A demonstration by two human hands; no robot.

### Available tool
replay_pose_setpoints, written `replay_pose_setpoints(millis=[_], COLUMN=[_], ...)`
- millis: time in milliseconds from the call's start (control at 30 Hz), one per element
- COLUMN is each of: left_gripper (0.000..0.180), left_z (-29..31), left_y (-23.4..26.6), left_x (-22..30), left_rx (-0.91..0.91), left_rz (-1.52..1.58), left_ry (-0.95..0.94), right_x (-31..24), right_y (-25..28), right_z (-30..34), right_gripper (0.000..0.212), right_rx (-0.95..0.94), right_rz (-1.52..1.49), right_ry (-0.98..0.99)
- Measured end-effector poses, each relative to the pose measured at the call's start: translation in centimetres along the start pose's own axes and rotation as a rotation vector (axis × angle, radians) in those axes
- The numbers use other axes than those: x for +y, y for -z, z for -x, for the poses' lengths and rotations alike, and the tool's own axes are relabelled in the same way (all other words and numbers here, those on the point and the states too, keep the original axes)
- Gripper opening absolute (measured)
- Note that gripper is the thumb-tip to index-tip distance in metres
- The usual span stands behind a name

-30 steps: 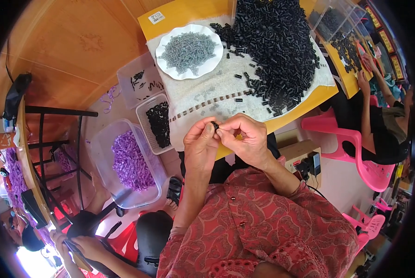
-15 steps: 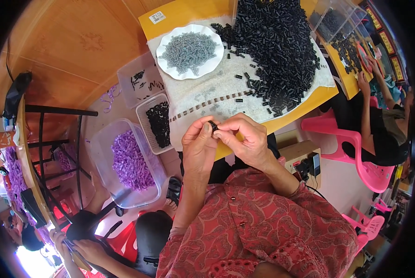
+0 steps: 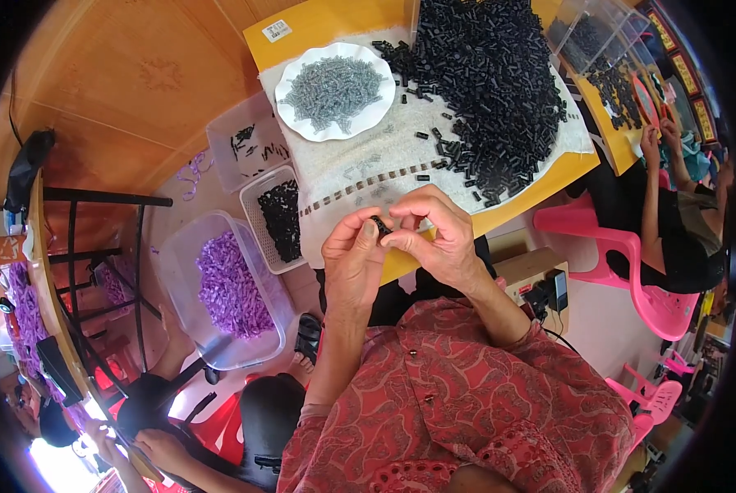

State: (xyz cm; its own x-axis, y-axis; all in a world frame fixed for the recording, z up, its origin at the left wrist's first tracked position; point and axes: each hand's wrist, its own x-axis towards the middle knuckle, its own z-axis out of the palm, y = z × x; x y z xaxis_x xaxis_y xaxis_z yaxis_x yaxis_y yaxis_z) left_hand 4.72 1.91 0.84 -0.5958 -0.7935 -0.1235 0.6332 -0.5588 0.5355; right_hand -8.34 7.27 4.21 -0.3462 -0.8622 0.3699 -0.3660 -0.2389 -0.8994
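Observation:
In front of my chest, at the table's near edge, my left hand [image 3: 353,253] is closed, pinching a small black plastic piece [image 3: 381,228] between thumb and fingers. My right hand [image 3: 443,246] is beside it, thumb tip at the piece and index finger lifted apart from the thumb. The piece's far side is hidden by the fingers. Beyond my hands, a row of small brownish pieces [image 3: 368,182] crosses the white cloth [image 3: 327,164]. A large heap of black tube-shaped pieces [image 3: 487,82] covers the right part of the cloth. A white scalloped plate [image 3: 286,115] holds clear grey pieces [image 3: 335,89].
Left of the table are a white basket [image 3: 253,218] of black pieces, a clear tub [image 3: 179,279] of purple pieces and a shallow bin [image 3: 220,135]. A pink chair [image 3: 610,246] stands right, where another person works. Another person's hands [image 3: 158,448] are at lower left.
My right index finger has lifted away from the black piece, widening the gap to the thumb. My left hand keeps its pinch. The other people's hands have shifted.

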Motion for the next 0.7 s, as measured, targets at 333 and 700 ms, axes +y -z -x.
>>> replay_pose_setpoints(millis=[333,700], left_gripper=[0.019,0.018], left_z=[0.1,0.1], left_y=[-0.1,0.2], left_x=[-0.6,-0.5], left_rx=[0.082,0.106], left_rz=[0.172,0.127], left_ry=[0.018,-0.011], right_x=[0.5,0.6], right_y=[-0.6,-1.2], right_z=[0.0,0.3], right_gripper=[0.021,0.020], right_rx=[0.059,0.135], right_rz=[0.084,0.182], right_ry=[0.148,0.238])
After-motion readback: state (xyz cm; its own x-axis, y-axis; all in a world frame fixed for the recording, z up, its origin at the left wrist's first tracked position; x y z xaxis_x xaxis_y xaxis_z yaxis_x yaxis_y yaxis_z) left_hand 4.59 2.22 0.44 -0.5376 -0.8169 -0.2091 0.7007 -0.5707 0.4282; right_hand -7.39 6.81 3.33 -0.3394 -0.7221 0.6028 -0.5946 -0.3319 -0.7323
